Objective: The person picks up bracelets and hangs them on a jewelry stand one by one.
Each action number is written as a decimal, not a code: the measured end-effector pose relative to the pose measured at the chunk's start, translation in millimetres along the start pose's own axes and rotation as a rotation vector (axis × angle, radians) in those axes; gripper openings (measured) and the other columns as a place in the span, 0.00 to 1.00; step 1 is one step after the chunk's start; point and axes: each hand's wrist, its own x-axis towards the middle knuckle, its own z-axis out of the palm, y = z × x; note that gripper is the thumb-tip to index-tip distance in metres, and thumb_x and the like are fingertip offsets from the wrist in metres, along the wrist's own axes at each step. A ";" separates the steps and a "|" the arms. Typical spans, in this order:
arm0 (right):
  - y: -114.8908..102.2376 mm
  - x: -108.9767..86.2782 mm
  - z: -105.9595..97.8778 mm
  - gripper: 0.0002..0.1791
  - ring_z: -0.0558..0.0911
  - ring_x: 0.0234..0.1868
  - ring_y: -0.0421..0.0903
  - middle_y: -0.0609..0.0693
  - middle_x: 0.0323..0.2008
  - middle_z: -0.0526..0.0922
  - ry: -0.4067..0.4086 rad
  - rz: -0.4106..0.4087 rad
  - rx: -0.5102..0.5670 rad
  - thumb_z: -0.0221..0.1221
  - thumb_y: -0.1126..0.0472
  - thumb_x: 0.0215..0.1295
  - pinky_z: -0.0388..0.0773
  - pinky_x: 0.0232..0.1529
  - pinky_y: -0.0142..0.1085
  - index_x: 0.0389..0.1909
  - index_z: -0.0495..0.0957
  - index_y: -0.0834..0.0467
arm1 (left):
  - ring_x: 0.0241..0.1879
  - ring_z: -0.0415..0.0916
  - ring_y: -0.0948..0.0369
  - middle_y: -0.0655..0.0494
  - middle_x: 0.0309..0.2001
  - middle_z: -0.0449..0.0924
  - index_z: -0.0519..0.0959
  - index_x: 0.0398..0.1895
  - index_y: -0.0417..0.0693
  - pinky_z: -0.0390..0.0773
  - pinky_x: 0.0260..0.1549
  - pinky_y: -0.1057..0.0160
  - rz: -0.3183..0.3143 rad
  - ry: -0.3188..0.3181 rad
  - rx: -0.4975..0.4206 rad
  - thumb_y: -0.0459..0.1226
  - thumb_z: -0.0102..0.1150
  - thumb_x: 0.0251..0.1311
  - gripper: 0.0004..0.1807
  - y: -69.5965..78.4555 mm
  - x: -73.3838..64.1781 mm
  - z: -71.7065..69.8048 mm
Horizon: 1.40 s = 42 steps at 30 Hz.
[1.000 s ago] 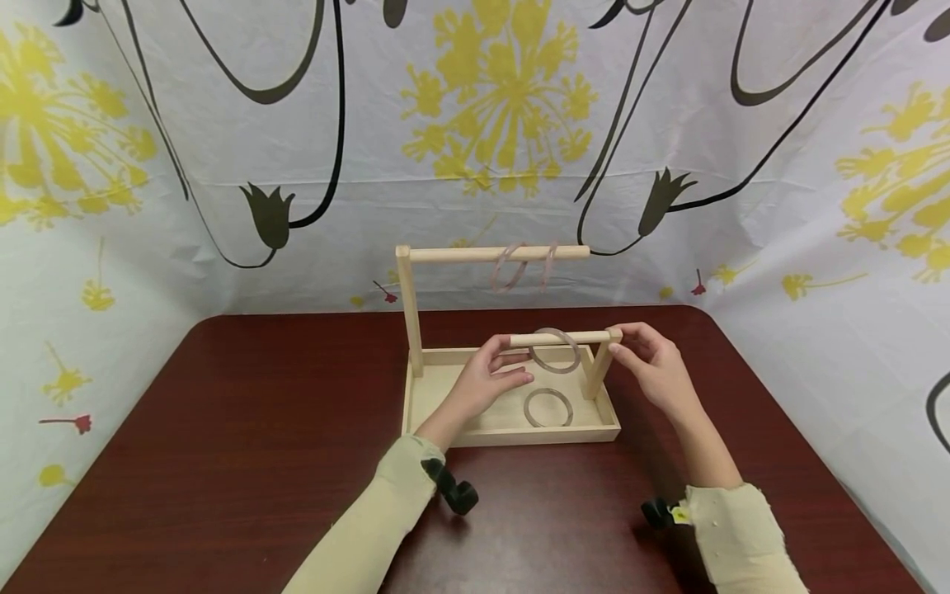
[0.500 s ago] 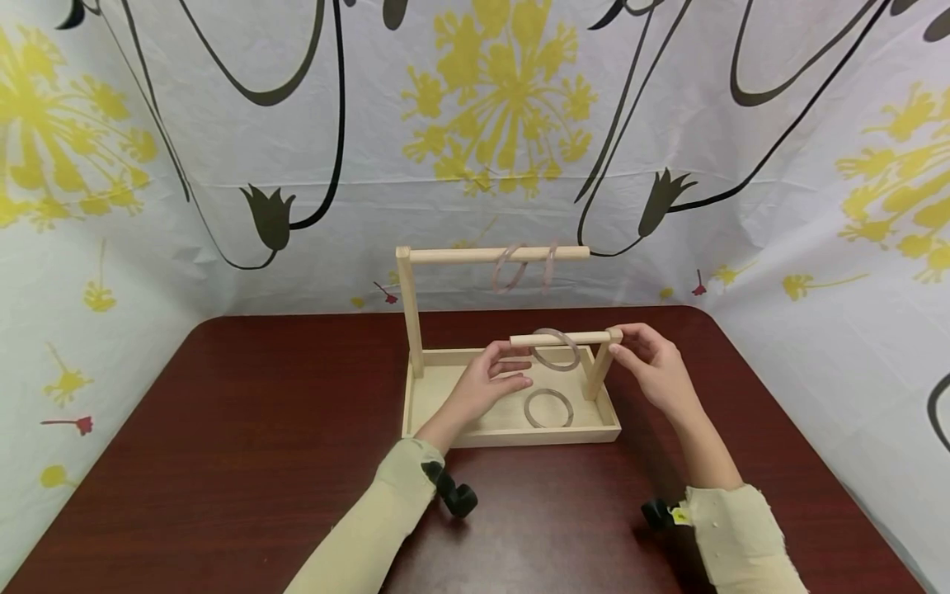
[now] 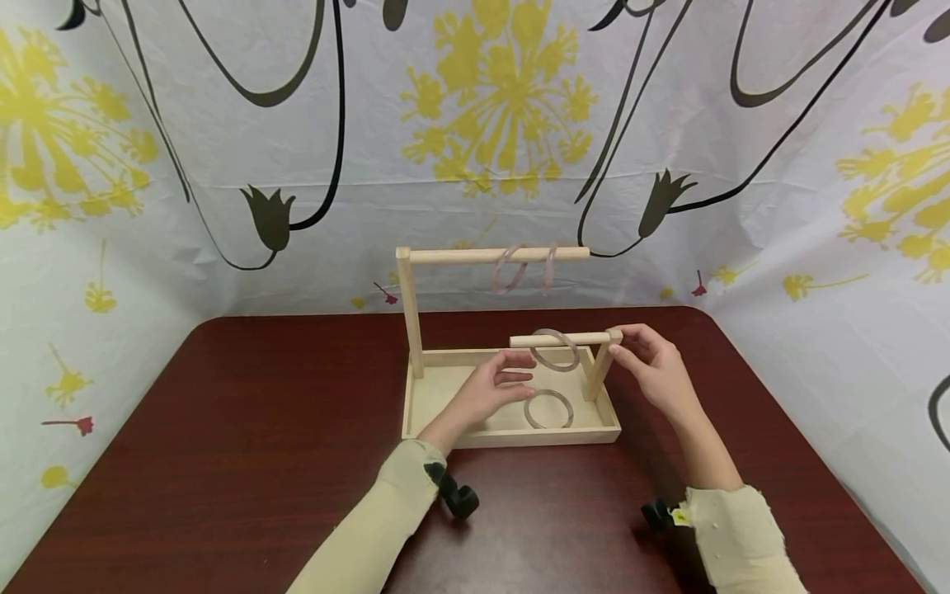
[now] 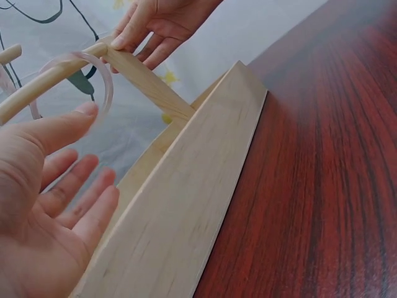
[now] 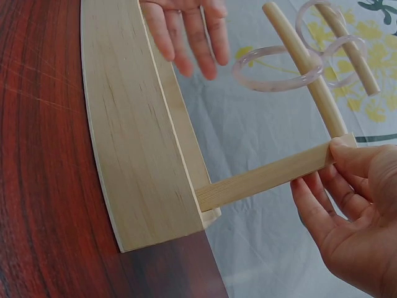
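Note:
A pale wooden bangle stand [image 3: 534,440] has a shallow tray and two bars. My right hand [image 3: 655,363] grips the top of the short post [image 5: 267,175], thumb on one side and fingers on the other. A translucent bangle [image 3: 578,356] hangs on the lower bar [image 3: 523,341]. Another bangle [image 3: 571,411] lies in the tray. My left hand [image 3: 486,389] hovers over the tray, left of the two bangles, fingers spread and slightly bent, holding nothing. In the left wrist view its thumb [image 4: 68,127] appears near the hanging bangle [image 4: 108,93]; whether they touch is unclear.
Two pinkish bangles, one tilted [image 3: 496,279] and one nearly edge-on [image 3: 549,271], hang on the taller upper bar [image 3: 453,256]. A tall post [image 3: 411,318] rises at the tray's left. The dark red-brown table [image 3: 260,429] meets a patterned cloth [image 3: 334,272] behind.
My left hand has come down from the lower bar's free end, toward the bangle in the tray. My right hand keeps its grip on the post; the bangles stay where they were.

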 end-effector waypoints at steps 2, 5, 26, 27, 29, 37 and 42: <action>0.1 0.0 -0.1 0.14 0.80 0.42 0.27 0.29 0.39 0.78 -0.001 0.001 0.003 0.60 0.64 0.71 0.76 0.42 0.19 0.52 0.77 0.67 | 0.65 0.72 0.41 0.36 0.66 0.70 0.68 0.65 0.34 0.78 0.60 0.58 -0.023 -0.014 0.012 0.26 0.63 0.61 0.28 -1.2 0.3 0.4; 0.2 -0.2 -0.1 0.14 0.80 0.42 0.27 0.29 0.39 0.79 0.001 0.000 0.005 0.60 0.64 0.70 0.76 0.42 0.18 0.52 0.76 0.68 | 0.64 0.74 0.42 0.36 0.65 0.72 0.68 0.64 0.33 0.78 0.60 0.57 -0.046 -0.031 0.055 0.28 0.65 0.61 0.28 -3.6 0.4 0.8; 3.7 -0.7 0.5 0.15 0.80 0.43 0.27 0.28 0.39 0.79 0.009 -0.020 0.024 0.59 0.63 0.71 0.77 0.44 0.18 0.51 0.76 0.70 | 0.63 0.75 0.54 0.51 0.61 0.79 0.73 0.63 0.46 0.73 0.64 0.60 -0.091 -0.140 0.721 0.41 0.76 0.52 0.35 -5.4 6.0 11.8; 3.9 -0.7 0.5 0.15 0.80 0.43 0.28 0.28 0.39 0.79 0.010 -0.021 0.026 0.59 0.63 0.71 0.77 0.44 0.18 0.51 0.76 0.70 | 0.62 0.75 0.54 0.52 0.61 0.80 0.73 0.63 0.47 0.72 0.64 0.60 -0.079 -0.143 0.758 0.42 0.76 0.52 0.34 -4.6 6.0 12.7; 3.9 -0.6 0.7 0.16 0.81 0.43 0.29 0.28 0.39 0.79 0.011 -0.024 0.028 0.60 0.62 0.71 0.77 0.44 0.18 0.51 0.76 0.70 | 0.61 0.76 0.55 0.54 0.60 0.81 0.74 0.62 0.48 0.72 0.64 0.61 -0.061 -0.147 0.822 0.44 0.75 0.53 0.33 -3.3 6.0 14.3; 3.5 -0.7 0.9 0.14 0.79 0.42 0.26 0.28 0.39 0.79 0.015 -0.031 0.023 0.59 0.64 0.71 0.77 0.43 0.18 0.51 0.76 0.70 | 0.59 0.76 0.57 0.59 0.57 0.82 0.76 0.60 0.52 0.72 0.63 0.62 -0.043 -0.152 0.928 0.44 0.75 0.53 0.30 -2.6 7.6 18.1; 4.1 -1.1 1.1 0.15 0.79 0.43 0.26 0.27 0.39 0.79 0.019 -0.032 0.022 0.59 0.63 0.71 0.77 0.44 0.18 0.51 0.76 0.70 | 0.57 0.77 0.58 0.60 0.56 0.83 0.77 0.58 0.54 0.74 0.60 0.63 -0.043 -0.137 0.948 0.45 0.75 0.53 0.29 -4.1 7.0 18.0</action>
